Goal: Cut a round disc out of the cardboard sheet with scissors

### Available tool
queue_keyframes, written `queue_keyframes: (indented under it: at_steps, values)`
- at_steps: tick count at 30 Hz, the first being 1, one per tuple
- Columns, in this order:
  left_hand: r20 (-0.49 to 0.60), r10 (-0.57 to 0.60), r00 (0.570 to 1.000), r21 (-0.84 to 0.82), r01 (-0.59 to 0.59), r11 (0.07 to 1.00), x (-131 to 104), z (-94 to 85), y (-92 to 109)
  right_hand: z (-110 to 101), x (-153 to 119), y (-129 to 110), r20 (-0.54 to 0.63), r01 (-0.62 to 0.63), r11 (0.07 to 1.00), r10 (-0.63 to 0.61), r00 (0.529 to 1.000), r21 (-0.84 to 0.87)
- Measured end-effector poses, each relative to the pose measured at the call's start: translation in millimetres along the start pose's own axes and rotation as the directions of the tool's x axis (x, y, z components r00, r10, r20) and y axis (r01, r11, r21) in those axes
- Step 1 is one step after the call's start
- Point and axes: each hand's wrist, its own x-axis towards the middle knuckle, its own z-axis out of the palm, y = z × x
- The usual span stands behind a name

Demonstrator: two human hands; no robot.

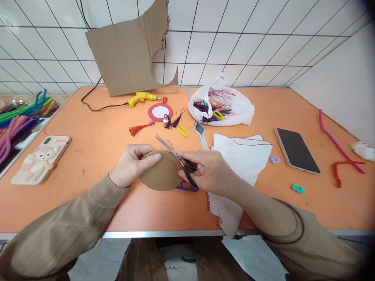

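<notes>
bag [241, 111] holds purple tassels [201, 107]; left fingers [152, 160] clamp a cardboard disc [159, 175], right fingers [193, 157] grip scissors [189, 177].

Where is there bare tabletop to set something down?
Two patches look bare: between the cartoon phone case and the left hand, and between the plastic bag and the black-screened phone. It is crowded beyond the scissors, with the red tassel, red-rimmed disc and glue gun, and around the right hand, where the white cloth lies.

- The left hand [136, 162] makes a firm pinch, with the thumb [152, 160] on top, pointing toward the right hand [209, 166].
- The right hand is curled in a grip, near the left.
- The left forearm [99, 207] is sleeved; the right forearm [263, 208] is bare.
- Both arms reach forward and inward.
</notes>
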Motion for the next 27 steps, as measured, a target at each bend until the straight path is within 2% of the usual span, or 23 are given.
queue_keyframes:
  at_steps: [2,5,9,14,20,27]
  values:
    - [-0.041,-0.023,0.999,-0.095,0.019,0.995,1,1.4,1,1,1,0,0.002,-0.104,0.987,0.105,0.995,0.122]
    - [-0.07,-0.027,0.997,-0.219,0.011,0.976,2,3.1,2,3,3,1,-0.004,-0.232,0.917,0.246,0.969,0.324]
    - [0.003,-0.049,0.999,-0.24,0.048,0.969,1,2.6,0,8,3,5,-0.042,-0.242,0.833,0.301,0.953,0.497]
    - [0.228,-0.063,0.972,-0.224,0.115,0.968,1,0.8,-2,11,2,10,-0.09,-0.222,0.819,0.314,0.945,0.529]
    - [0.255,-0.043,0.966,-0.201,0.097,0.975,1,1.0,-5,10,1,11,-0.081,-0.206,0.829,0.288,0.954,0.52]
    - [0.356,0.016,0.934,-0.206,0.062,0.976,1,-1.2,-5,10,1,9,-0.13,-0.169,0.826,0.279,0.951,0.537]
